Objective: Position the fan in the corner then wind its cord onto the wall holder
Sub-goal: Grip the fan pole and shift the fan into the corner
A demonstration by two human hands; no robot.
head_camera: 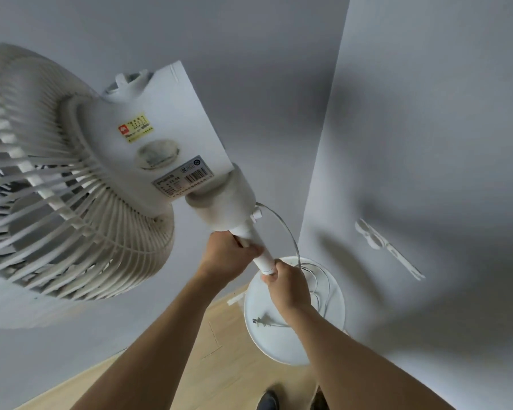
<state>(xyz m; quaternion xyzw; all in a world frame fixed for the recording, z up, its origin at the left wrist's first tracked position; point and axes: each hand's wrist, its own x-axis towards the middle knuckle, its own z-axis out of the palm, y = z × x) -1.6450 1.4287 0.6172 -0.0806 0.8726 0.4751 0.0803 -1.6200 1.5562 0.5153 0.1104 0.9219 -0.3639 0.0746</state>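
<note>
A white pedestal fan [148, 143] stands in the corner of two grey walls, its grille head at the upper left and its round base [264, 341] on the floor. My left hand [225, 255] is closed around the white pole [264, 257] just under the motor neck. My right hand [290, 287] grips the same pole lower down. The thin cord [282, 226] loops from the neck down onto the base, where its plug [262, 322] lies loose. A white wall holder [382, 247] is fixed on the right wall, with nothing wound on it.
Wooden floor [190, 365] runs between the walls below the fan. My dark shoes [268, 399] show at the bottom edge, close to the fan base. The left wall stands right behind the fan head.
</note>
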